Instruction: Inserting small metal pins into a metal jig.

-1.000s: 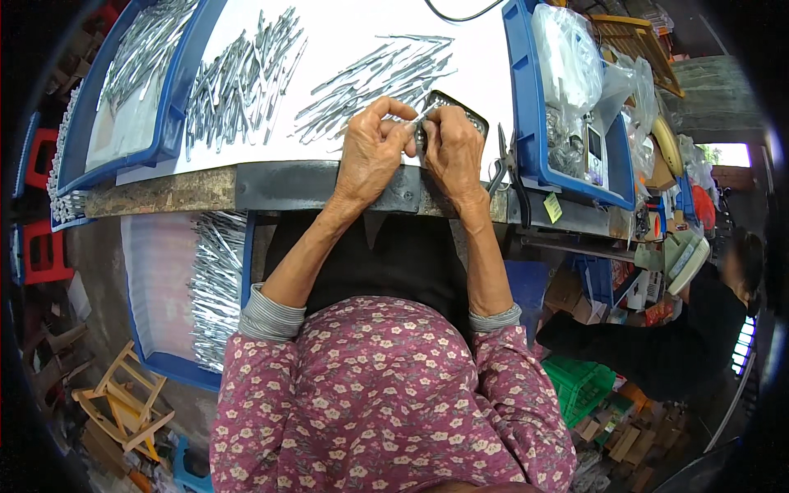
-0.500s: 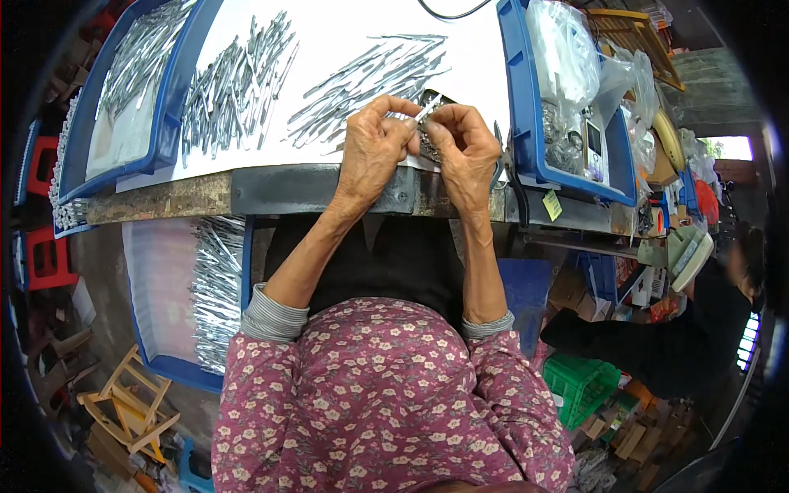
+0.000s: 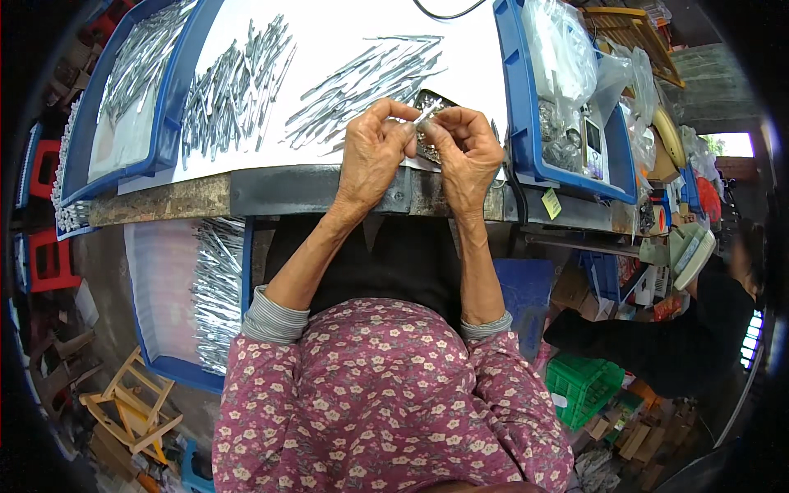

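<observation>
My left hand (image 3: 374, 152) is closed in a pinch on a thin silvery metal strip (image 3: 429, 110), which slants up to the right. The fingertips of my right hand (image 3: 467, 160) are pressed together at the strip, beside the left fingertips; what they pinch is too small to make out. Just behind my hands, a small dark tray (image 3: 448, 100) of tiny metal parts is partly hidden. A loose pile of similar thin metal strips (image 3: 370, 82) lies to the left of it on white paper, and a second pile (image 3: 234, 94) lies farther left.
Blue bins stand at the left (image 3: 168, 123) and right (image 3: 514, 90) of the bench, the right one holding plastic bags (image 3: 563, 49). Below the bench's front edge (image 3: 316, 189), another blue bin (image 3: 177, 374) holds strips. A person in black (image 3: 690, 337) is at the right.
My right hand has shifted slightly, its fingertips now closer over the strip. More of the small dark tray shows behind my hands.
</observation>
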Demonstrator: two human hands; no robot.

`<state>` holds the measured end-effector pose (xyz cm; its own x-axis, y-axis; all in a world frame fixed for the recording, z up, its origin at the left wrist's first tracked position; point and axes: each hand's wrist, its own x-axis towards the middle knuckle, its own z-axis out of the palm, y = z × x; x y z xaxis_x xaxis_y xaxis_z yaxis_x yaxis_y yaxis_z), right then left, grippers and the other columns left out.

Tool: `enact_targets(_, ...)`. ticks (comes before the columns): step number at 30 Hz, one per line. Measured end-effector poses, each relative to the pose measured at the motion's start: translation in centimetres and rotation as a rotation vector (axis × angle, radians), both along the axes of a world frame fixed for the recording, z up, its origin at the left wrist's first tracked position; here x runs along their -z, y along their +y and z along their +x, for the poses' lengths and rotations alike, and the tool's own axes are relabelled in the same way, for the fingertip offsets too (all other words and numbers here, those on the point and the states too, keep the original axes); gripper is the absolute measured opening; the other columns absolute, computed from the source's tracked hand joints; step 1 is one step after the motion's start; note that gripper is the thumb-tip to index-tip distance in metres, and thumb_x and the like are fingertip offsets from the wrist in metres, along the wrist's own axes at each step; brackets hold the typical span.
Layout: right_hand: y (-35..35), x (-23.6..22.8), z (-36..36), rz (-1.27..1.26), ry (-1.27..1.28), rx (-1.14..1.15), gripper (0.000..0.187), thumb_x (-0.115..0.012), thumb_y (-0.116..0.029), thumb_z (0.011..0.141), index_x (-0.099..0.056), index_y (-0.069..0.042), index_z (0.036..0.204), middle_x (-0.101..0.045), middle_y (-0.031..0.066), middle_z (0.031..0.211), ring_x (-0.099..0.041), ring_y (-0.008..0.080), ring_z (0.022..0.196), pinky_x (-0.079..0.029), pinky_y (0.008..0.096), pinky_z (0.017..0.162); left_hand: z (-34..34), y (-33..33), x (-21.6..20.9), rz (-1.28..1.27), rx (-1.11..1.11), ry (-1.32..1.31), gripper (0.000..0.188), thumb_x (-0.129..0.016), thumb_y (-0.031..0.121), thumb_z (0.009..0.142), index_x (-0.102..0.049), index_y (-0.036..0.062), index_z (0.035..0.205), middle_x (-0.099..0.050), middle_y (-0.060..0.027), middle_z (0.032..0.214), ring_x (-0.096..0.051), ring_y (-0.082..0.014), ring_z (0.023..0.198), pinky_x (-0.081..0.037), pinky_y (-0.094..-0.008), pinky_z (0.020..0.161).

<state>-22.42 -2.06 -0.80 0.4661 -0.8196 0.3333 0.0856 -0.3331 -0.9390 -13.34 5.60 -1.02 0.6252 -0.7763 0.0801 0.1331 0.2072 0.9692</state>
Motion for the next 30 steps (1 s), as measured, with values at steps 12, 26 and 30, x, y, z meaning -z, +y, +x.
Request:
enact_targets(12,-0.6,-0.3,-0.3,-0.138,-0.012,-0.057,0.017,-0.066,0.002,0.072,-0.056,0.001,0.086,-0.061,0.0053,0.076,-0.058,0.0097,0.069,-0.048,0.0212,0.064,1.7,0.7,-0.2,-0.087,0.280,0.387,0.014,-0.053,0.002,0.079,-0.055,-0.0029,0.092,-0.052,-0.0020,0.057,-0.033,0.0001,0.042,-0.021,-0.0136,0.037)
enact_targets(26,-1.2,-0.6,0.5,0.316,-0.240,-0.223,0.029,-0.067,0.003,0.071,-0.047,0.001,0.092,-0.062,0.0090,0.075,-0.060,0.0107,0.069,-0.050,0.0203,0.062,1.0,0.5,-1.5,-0.081,0.104,0.075,0.010,-0.051,0.001,0.079,-0.055,-0.0032,0.087,-0.050,0.0014,0.056,-0.040,-0.0025,0.049,-0.031,-0.0172,0.043)
enact_targets(30,-1.2,0.4,1.4,0.326,-0.283,-0.174,0.030,-0.064,0.000,0.075,-0.046,0.004,0.098,-0.062,0.0077,0.077,-0.059,0.0100,0.069,-0.049,0.0206,0.063,0.2,0.0,-1.0,0.018,-0.111,-0.246,0.008,-0.049,-0.001,0.082,-0.055,-0.0022,0.086,-0.051,-0.0001,0.061,-0.043,-0.0039,0.055,-0.035,-0.0190,0.048)
